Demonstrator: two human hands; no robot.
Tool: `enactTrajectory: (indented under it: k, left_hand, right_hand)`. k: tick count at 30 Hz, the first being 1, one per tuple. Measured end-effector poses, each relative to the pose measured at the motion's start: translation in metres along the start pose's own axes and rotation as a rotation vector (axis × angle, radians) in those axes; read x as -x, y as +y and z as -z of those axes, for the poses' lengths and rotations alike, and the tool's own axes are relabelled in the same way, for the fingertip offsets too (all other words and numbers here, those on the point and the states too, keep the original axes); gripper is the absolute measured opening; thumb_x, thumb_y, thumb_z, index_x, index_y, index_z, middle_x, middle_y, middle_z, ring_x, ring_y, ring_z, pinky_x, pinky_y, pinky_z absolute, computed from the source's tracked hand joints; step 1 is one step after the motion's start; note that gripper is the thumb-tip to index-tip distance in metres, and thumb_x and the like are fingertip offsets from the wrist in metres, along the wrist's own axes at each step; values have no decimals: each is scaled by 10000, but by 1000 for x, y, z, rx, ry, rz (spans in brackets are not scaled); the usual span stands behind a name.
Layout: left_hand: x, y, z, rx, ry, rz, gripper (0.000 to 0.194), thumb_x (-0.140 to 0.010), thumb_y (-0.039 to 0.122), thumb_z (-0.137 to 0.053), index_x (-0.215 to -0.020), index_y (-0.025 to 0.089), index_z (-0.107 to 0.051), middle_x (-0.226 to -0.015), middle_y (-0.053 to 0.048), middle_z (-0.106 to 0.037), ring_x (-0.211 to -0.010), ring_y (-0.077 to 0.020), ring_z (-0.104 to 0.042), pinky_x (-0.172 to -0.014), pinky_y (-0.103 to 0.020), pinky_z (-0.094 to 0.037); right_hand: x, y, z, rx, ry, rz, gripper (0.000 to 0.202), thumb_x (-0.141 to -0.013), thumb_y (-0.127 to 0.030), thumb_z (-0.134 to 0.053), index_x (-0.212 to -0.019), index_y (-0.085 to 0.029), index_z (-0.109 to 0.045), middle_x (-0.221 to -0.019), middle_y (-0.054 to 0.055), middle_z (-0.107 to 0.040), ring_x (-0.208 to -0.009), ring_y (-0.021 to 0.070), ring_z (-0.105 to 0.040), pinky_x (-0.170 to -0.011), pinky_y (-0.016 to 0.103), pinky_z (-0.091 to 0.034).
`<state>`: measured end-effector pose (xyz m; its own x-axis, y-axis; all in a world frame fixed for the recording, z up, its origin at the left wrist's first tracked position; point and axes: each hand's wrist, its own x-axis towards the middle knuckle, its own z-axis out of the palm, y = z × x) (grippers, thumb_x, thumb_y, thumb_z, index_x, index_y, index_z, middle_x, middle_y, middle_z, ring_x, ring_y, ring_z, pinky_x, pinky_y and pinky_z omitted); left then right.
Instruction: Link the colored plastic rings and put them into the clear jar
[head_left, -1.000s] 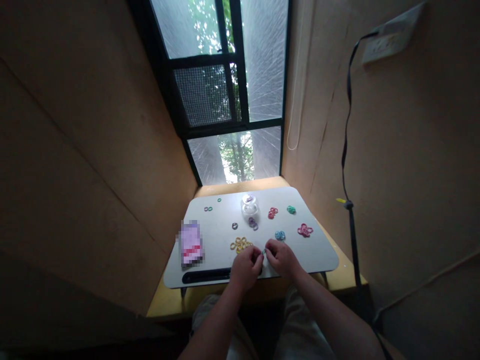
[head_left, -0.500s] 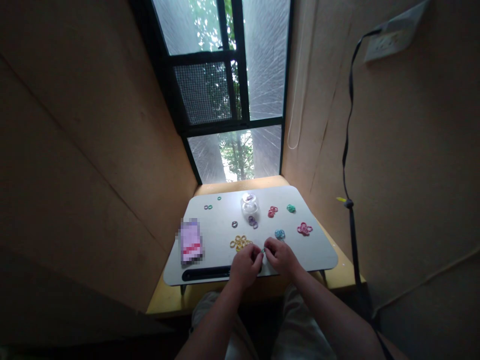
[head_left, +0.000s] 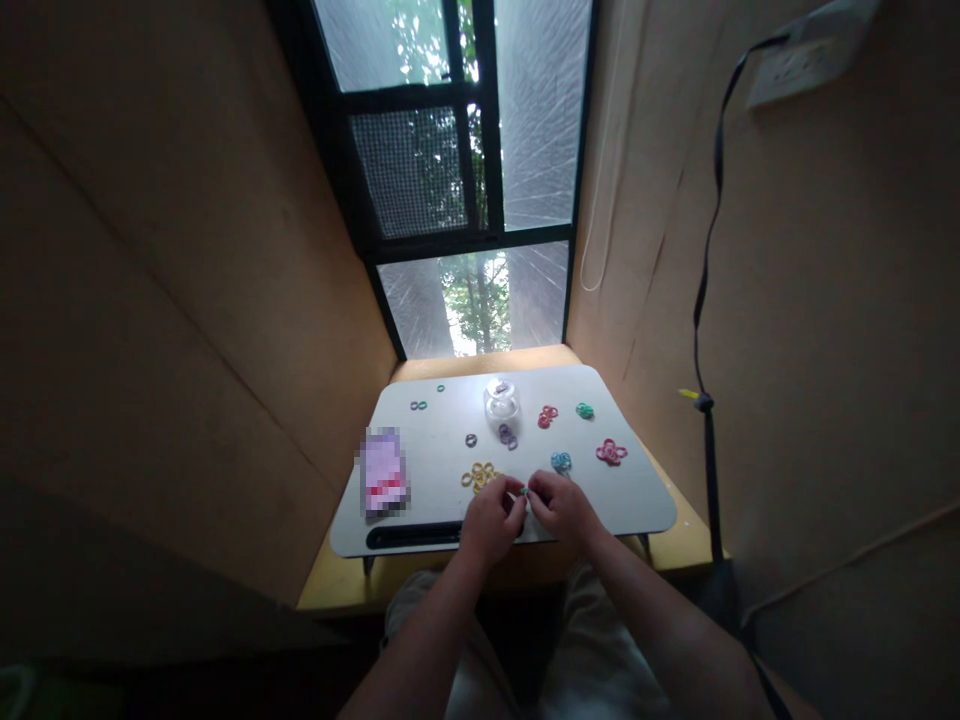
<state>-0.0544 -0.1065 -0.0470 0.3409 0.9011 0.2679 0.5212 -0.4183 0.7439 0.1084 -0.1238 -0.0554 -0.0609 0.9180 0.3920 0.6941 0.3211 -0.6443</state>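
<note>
My left hand [head_left: 491, 518] and my right hand [head_left: 561, 508] meet near the front of a white table [head_left: 435, 440]. Between their fingertips both pinch a small green band [head_left: 524, 492], partly hidden by the fingers. Yellow bands [head_left: 478, 476] lie just beyond my left hand, and blue bands [head_left: 561, 461] just beyond my right. Pink bands [head_left: 612, 452], red bands [head_left: 547, 415] and green bands [head_left: 585, 411] form piles at the right. Purple bands [head_left: 508, 436] rest before a clear round jar [head_left: 502, 402].
A pixelated pink and purple item [head_left: 385, 472] lies at the table's left. Along the front edge runs a black slot [head_left: 412, 536]. Several loose bands sit at the back left. A dark cord [head_left: 709, 400] hangs at the right wall [head_left: 825, 300].
The whole view has shifted slightly. My fingertips have changed position a little around the small green band, which both hands still pinch.
</note>
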Motion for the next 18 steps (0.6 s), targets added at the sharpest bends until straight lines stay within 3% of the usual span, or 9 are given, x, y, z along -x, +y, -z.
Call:
enactTrajectory:
  k: [5, 18]
  left_hand:
    - [0, -1, 0, 21, -14, -19, 181, -819, 236, -541, -981, 217, -622, -721, 25, -578, -654, -120, -536, -657, -250, -389]
    - [1, -3, -1, -49, -34, 2, 78, -810, 266, -555, -830, 202, -594, -679, 25, -568, -634, -121, -514, -619, -244, -347]
  right_hand:
    - [0, -1, 0, 8, -13, 16, 98, -804, -201, -507, -706, -205, -515, -650, -24, -543, -608, 120, -488, -582, 230, -324]
    - [0, 3, -3, 40, -1, 4, 89, -810, -200, -492, -725, -210, -514, -673, -17, -554, -628, 129, -499, -601, 233, -333]
